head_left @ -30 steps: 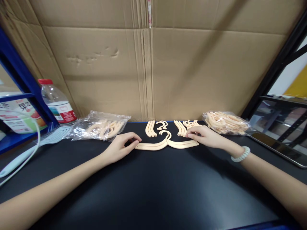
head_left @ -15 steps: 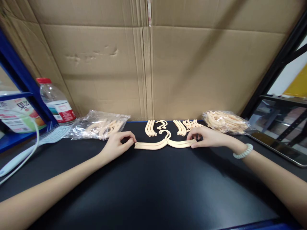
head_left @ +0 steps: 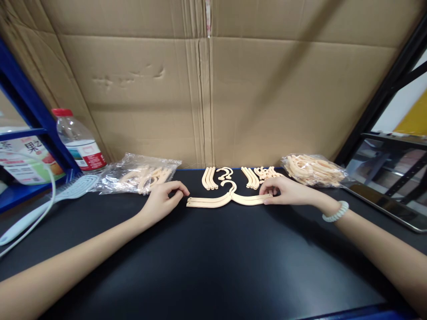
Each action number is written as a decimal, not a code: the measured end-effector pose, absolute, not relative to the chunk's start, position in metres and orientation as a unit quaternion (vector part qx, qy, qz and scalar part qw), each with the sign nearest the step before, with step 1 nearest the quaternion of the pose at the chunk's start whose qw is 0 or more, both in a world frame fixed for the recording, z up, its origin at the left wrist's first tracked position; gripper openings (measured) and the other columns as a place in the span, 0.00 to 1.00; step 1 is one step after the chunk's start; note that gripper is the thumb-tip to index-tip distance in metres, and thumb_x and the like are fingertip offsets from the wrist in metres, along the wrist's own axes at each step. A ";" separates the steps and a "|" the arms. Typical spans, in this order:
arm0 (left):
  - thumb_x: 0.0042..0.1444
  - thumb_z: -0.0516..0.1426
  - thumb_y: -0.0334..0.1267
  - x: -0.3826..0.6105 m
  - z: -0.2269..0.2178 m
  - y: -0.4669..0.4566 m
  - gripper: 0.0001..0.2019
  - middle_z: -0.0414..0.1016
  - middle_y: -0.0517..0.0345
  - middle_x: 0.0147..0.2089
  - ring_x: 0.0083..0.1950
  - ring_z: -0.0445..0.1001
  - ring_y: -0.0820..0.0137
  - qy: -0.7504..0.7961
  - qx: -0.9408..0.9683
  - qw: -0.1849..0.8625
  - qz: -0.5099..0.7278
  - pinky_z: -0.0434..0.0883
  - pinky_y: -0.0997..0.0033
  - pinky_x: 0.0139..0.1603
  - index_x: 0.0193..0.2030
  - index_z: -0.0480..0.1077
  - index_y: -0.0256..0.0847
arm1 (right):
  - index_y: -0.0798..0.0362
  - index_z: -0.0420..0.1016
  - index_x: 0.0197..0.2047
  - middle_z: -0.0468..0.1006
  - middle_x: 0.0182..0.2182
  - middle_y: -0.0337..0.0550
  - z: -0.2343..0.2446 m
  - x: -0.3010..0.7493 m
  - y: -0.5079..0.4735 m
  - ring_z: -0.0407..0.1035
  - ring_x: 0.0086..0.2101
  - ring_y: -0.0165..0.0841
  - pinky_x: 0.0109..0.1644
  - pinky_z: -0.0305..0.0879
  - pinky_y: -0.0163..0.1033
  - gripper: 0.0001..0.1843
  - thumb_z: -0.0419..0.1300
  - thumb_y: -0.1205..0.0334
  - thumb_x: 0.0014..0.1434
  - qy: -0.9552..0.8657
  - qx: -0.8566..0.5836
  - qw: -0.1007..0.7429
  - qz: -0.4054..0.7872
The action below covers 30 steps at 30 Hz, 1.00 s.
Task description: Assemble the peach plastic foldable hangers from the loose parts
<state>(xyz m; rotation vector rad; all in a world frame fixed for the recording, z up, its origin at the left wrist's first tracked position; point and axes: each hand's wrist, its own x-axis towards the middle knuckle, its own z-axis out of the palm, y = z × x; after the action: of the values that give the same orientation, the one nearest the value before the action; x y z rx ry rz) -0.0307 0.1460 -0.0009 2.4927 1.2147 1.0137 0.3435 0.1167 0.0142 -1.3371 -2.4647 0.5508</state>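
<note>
Leftward from the right hand (head_left: 287,189), nearer and pinching one end, the hanger (head_left: 213,202) runs lengthwise toward the left hand (head_left: 162,199), loosely curled, holding nothing.

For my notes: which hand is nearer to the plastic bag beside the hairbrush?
Left hand: near the right front of the plastic bag. Right hand: farther right, at the hanger.

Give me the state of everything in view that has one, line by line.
Hanger: flat, arms spread
Left hand: curled by the hanger's left end; contact unclear
Right hand: thumb and fingers around its right end
Curved strips: loose, in two sets
Left bag: crumpled, partly filled
Right bag: bulging
Bottle: upright, capped
Brush: lying down
</note>
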 end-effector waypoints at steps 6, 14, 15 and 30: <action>0.54 0.51 0.38 -0.029 0.000 0.144 0.10 0.78 0.55 0.32 0.35 0.75 0.65 0.417 0.832 0.110 0.349 0.70 0.68 0.36 0.32 0.73 0.39 | 0.55 0.77 0.37 0.76 0.32 0.45 0.014 0.342 0.116 0.67 0.31 0.32 0.35 0.64 0.37 0.16 0.60 0.51 0.55 -0.851 -0.467 0.147 0.190; 0.56 0.51 0.41 -0.028 0.002 0.143 0.12 0.78 0.56 0.32 0.36 0.75 0.64 0.415 0.834 0.117 0.345 0.70 0.67 0.37 0.32 0.73 0.40 | 0.55 0.75 0.37 0.76 0.30 0.44 0.015 0.342 0.115 0.68 0.29 0.32 0.32 0.63 0.36 0.16 0.60 0.50 0.55 -0.827 -0.489 0.187 0.203; 0.56 0.50 0.40 -0.028 0.001 0.143 0.12 0.78 0.56 0.32 0.36 0.75 0.65 0.415 0.834 0.114 0.345 0.70 0.67 0.37 0.32 0.73 0.40 | 0.55 0.74 0.35 0.75 0.29 0.43 0.015 0.343 0.116 0.67 0.28 0.32 0.31 0.62 0.36 0.14 0.59 0.51 0.56 -0.822 -0.498 0.201 0.189; 0.56 0.50 0.40 -0.026 0.003 0.141 0.11 0.78 0.55 0.32 0.35 0.75 0.65 0.415 0.837 0.119 0.335 0.70 0.69 0.35 0.33 0.72 0.39 | 0.50 0.52 0.21 0.59 0.18 0.34 0.005 0.352 0.125 0.54 0.22 0.28 0.26 0.48 0.37 0.12 0.51 0.63 0.52 -0.765 -0.594 0.243 0.044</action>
<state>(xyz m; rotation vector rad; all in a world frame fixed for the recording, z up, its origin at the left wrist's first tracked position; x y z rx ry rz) -0.0262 0.1407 0.0028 2.4483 1.2141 0.9795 0.3524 0.1252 0.0050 -1.6232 -2.0913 0.1189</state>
